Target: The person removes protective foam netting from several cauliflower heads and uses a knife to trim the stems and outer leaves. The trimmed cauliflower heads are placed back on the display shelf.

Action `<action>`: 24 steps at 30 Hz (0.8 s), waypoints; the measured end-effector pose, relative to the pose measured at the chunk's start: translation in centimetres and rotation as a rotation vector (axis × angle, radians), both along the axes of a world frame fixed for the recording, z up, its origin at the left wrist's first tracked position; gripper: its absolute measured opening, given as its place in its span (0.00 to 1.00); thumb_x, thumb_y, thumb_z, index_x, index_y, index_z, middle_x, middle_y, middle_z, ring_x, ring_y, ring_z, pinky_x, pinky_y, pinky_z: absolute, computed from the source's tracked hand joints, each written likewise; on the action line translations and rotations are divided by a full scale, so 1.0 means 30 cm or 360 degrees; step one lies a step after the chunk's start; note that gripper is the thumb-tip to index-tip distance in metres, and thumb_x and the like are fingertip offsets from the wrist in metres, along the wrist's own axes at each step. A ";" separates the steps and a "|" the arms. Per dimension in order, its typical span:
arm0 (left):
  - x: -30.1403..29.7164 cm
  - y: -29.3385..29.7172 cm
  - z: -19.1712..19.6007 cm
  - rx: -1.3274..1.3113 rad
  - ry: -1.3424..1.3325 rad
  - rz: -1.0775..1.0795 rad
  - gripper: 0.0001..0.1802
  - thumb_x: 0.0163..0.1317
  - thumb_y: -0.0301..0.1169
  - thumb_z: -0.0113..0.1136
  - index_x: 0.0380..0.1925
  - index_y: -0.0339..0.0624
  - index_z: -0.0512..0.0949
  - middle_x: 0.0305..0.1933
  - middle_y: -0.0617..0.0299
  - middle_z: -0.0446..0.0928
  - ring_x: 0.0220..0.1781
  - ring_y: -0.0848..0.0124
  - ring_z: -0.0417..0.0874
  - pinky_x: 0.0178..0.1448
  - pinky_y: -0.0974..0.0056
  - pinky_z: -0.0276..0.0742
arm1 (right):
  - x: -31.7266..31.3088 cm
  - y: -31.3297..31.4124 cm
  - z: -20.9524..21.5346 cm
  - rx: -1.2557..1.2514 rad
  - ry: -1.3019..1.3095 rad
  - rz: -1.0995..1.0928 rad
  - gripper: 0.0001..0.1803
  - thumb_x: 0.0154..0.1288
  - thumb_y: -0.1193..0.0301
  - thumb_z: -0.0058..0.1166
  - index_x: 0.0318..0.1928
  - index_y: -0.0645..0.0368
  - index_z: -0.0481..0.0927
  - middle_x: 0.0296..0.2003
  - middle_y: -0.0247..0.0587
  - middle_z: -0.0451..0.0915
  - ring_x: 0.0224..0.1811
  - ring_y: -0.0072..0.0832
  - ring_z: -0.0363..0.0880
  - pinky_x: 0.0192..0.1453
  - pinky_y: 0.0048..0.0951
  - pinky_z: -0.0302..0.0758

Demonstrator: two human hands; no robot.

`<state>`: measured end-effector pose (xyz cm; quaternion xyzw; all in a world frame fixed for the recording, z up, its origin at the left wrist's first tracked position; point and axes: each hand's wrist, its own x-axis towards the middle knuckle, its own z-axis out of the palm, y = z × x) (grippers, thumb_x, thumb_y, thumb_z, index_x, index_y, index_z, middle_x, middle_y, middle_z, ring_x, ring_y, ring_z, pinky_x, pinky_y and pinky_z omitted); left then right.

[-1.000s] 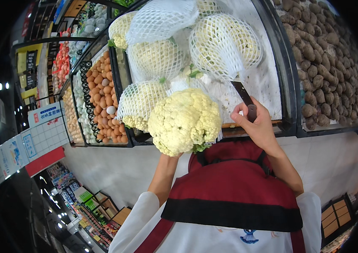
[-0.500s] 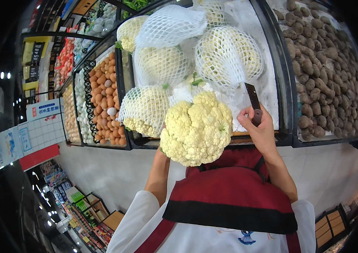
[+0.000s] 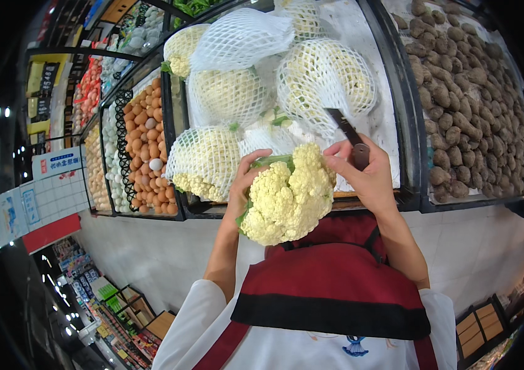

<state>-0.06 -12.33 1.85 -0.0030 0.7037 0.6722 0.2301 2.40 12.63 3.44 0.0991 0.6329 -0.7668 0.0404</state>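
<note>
A bare cauliflower (image 3: 286, 203) hangs tilted over the near edge of the bin, its florets toward me and some green leaf showing at its top and left side. My left hand (image 3: 245, 185) is closed on its left side, partly hidden behind it. In my right hand (image 3: 370, 176) is a knife (image 3: 345, 127) with a dark blade and brown handle, the blade pointing up and left. The fingertips of that hand meet the cauliflower's right edge. Just beyond lie several cauliflowers in white foam nets (image 3: 327, 80), one of them (image 3: 206, 161) beside my left hand.
The black-edged bin (image 3: 419, 123) has a white lining with leaf scraps (image 3: 279, 118) on it. Brown taro-like roots (image 3: 465, 105) fill the bin on the right. To the left are brown eggs (image 3: 145, 148) and paler eggs. A maroon apron (image 3: 330, 277) covers my front.
The cauliflower has turned and tilted, bringing its leafy side and my left fingers into sight. My right hand with the knife has moved left until its fingertips meet the cauliflower.
</note>
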 end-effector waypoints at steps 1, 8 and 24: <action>0.002 0.000 -0.002 0.0040 -0.0028 -0.0003 0.21 0.52 0.22 0.62 0.49 0.40 0.78 0.62 0.56 0.64 0.61 0.63 0.69 0.61 0.62 0.68 | 0.000 0.006 0.010 0.0081 -0.0081 0.0057 0.04 0.60 0.76 0.58 0.34 0.62 0.77 0.32 0.32 0.78 0.25 0.11 0.64 0.28 0.18 0.64; 0.011 -0.028 -0.009 0.0832 -0.0736 0.0093 0.25 0.65 0.39 0.51 0.58 0.36 0.68 0.57 0.53 0.71 0.56 0.64 0.76 0.59 0.61 0.75 | 0.033 0.021 0.017 0.1013 0.0926 -0.0007 0.08 0.60 0.74 0.54 0.41 0.60 0.76 0.27 0.43 0.74 0.26 0.39 0.75 0.28 0.32 0.72; 0.020 -0.013 -0.050 0.0787 -0.0803 -0.0105 0.25 0.64 0.42 0.56 0.54 0.33 0.70 0.52 0.55 0.75 0.54 0.68 0.76 0.59 0.63 0.74 | 0.068 0.033 -0.022 0.1533 0.1250 0.0017 0.13 0.49 0.74 0.56 0.39 0.58 0.79 0.22 0.33 0.65 0.25 0.28 0.68 0.24 0.26 0.69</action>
